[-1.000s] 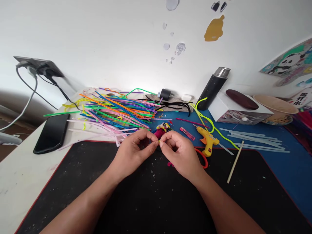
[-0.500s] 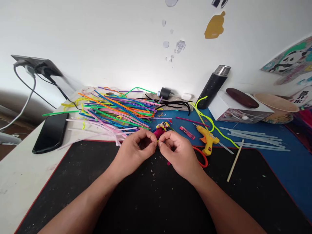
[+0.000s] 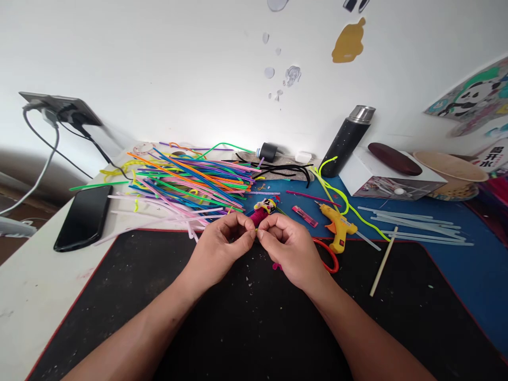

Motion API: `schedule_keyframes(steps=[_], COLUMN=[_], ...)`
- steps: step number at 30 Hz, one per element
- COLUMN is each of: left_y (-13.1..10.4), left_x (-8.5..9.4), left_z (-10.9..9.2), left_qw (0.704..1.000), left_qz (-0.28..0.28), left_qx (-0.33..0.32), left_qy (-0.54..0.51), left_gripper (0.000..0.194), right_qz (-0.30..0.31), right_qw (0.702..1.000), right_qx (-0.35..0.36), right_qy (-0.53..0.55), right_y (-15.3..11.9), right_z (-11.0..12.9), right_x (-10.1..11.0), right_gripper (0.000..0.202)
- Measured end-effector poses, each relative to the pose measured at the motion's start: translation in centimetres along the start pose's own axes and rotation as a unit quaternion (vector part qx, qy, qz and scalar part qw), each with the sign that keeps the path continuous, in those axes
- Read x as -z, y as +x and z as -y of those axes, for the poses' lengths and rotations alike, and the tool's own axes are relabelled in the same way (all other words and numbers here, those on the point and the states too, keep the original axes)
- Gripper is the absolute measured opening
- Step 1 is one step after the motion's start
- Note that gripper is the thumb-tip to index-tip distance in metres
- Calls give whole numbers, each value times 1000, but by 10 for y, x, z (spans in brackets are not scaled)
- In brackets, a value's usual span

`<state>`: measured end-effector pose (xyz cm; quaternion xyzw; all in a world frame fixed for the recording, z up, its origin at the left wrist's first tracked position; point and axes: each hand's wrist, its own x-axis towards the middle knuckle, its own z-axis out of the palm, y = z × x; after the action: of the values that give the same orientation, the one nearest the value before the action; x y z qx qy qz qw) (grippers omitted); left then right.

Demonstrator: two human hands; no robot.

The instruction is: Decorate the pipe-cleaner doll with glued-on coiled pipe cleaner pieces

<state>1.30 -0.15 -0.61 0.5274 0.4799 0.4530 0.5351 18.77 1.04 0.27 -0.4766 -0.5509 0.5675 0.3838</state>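
Note:
My left hand (image 3: pixel 226 241) and my right hand (image 3: pixel 291 246) meet over the black mat, thumbs and forefingers pinched close together. Between the fingertips shows a tiny bit of yellow-green pipe cleaner (image 3: pixel 256 229); most of it is hidden by the fingers. Just beyond them lies a small figure made of pipe cleaners, with a magenta body (image 3: pixel 259 216) and a yellow, black and white head (image 3: pixel 266 205). A magenta scrap (image 3: pixel 277 266) peeks out beside my right hand. Red scissor handles (image 3: pixel 332 259) are partly covered by that hand.
A pile of coloured pipe cleaners (image 3: pixel 190 180) spreads at the back left beside a phone (image 3: pixel 83 217). To the right are a yellow glue gun (image 3: pixel 337 225), clear glue sticks (image 3: pixel 416 222), a wooden stick (image 3: pixel 383 262), a pink cutter (image 3: pixel 305 216) and a black thermos (image 3: pixel 347 140).
Both hands stay almost in place with their fingertips pinched together. A little more of the magenta scrap shows beside my right hand. The view has shifted very slightly.

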Motion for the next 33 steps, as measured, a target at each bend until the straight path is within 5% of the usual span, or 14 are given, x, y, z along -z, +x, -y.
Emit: schedule_keyframes(steps=[24,33], left_y=[-2,-5], left_x=[-4,-16], left_z=[5,8], left_qw=[998,994], left_qz=[-25,-80], left_qx=[17,-5], left_qy=[-49,-78], left_gripper=[24,20], right_qz=[5,7], right_qw=[997,988], right_qx=[-34,-57], right_qy=[67,142], right_y=[3,4], right_z=[-2,-5], right_x=[-2,-4], right_gripper=[15,22])
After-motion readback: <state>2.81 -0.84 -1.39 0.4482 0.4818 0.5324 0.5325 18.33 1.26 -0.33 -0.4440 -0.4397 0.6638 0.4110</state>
